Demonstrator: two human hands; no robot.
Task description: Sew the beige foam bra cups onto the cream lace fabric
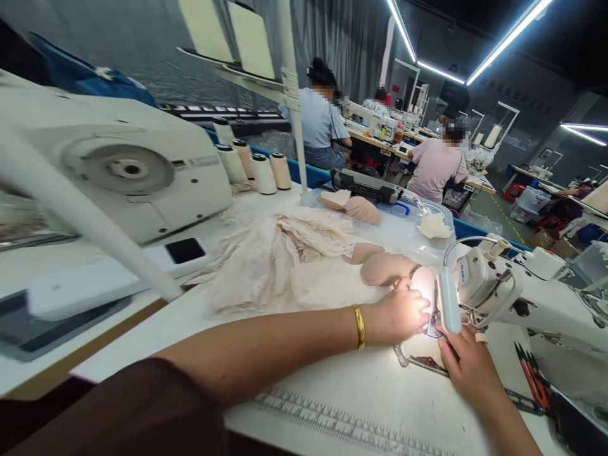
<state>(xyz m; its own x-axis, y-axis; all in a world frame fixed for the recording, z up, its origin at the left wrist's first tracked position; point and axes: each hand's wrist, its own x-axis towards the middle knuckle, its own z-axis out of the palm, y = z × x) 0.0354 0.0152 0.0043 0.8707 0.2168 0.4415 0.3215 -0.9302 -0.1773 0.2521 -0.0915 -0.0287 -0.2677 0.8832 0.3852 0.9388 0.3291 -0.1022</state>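
Note:
My left hand (401,310), with a gold bracelet at the wrist, is closed on the edge of a beige moulded bra cup (422,283) under the bright lamp of a white sewing machine (479,278). My right hand (468,358) lies flat by the machine's needle area, thumb and forefinger apart; the lamp head (449,301) hides part of its fingertips. More beige cups (387,269) lie just behind my left hand. To their left spreads a heap of cream lace fabric (280,266).
Thread cones (263,174) stand behind the lace beside a second white machine (133,164). A clear plastic tray (403,231) holds stacked cups. Red-handled snips (532,380) lie at right; a clear ruler (342,424) runs along the front. Co-workers (318,120) sit at machines beyond.

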